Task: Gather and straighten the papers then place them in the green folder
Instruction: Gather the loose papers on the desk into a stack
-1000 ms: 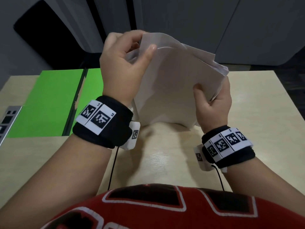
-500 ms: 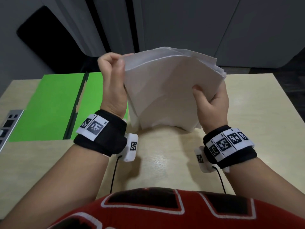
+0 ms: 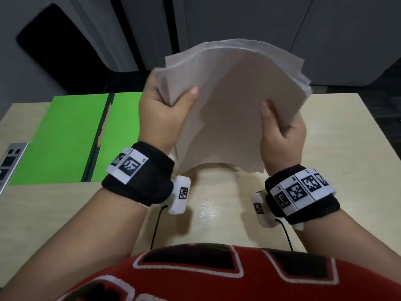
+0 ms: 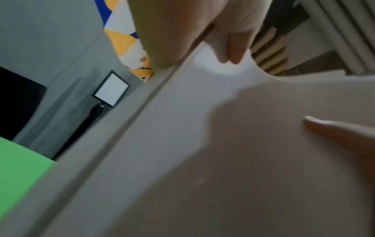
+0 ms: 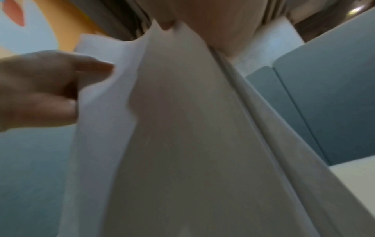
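A stack of white papers (image 3: 230, 101) stands nearly upright above the table, its lower edge near the tabletop. My left hand (image 3: 165, 111) grips the stack's left edge, thumb on the near face. My right hand (image 3: 280, 129) grips the right edge, thumb on the front sheet. The sheets are fanned unevenly at the top right. The papers (image 4: 223, 152) fill the left wrist view, and the papers (image 5: 182, 136) fill the right wrist view too. The green folder (image 3: 65, 137) lies open and flat on the table to the left of the stack.
The light wooden table (image 3: 336, 137) extends to the right of the hands. A grey device (image 3: 10, 157) with dark buttons lies at the left edge beside the folder. Grey cabinet panels (image 3: 238, 22) stand behind the table. Cables run from the wrist cameras towards my body.
My left hand has slid down from the top corner of the stack to its left edge. The stack has risen a little. The right hand keeps its grip.
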